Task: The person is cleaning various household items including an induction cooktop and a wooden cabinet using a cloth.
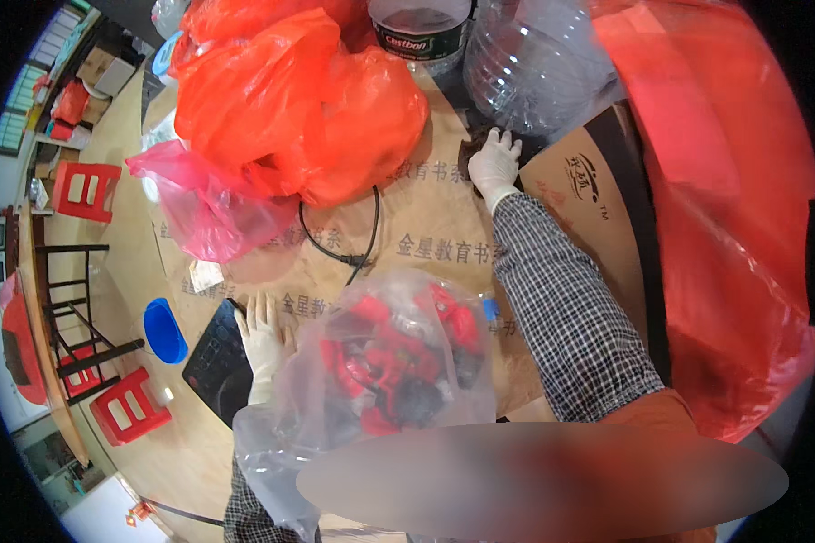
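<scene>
My left hand [265, 339], in a white glove, lies with fingers stretched out beside the edge of a black glass-topped panel [217, 363]. Next to its wrist rests a clear plastic bag [407, 353] with red and dark items in it. My right hand [494, 163], also gloved, is further off, its fingers bent over a dark brown cloth-like thing [472, 153] close to a large clear plastic bottle [533, 75]. Whether the fingers grip it cannot be told. A black cable [373, 231] with a plug lies between the bags on the paper-covered table [441, 217].
Orange plastic bags [299, 108] and a pink bag [217, 203] stand at the far left. A cut plastic container [418, 27] is at the far edge. Red plastic sheeting [720, 203] hangs at right, beside printed cardboard [584, 183]. Red stools [132, 407] and a blue bin [166, 331] are at left.
</scene>
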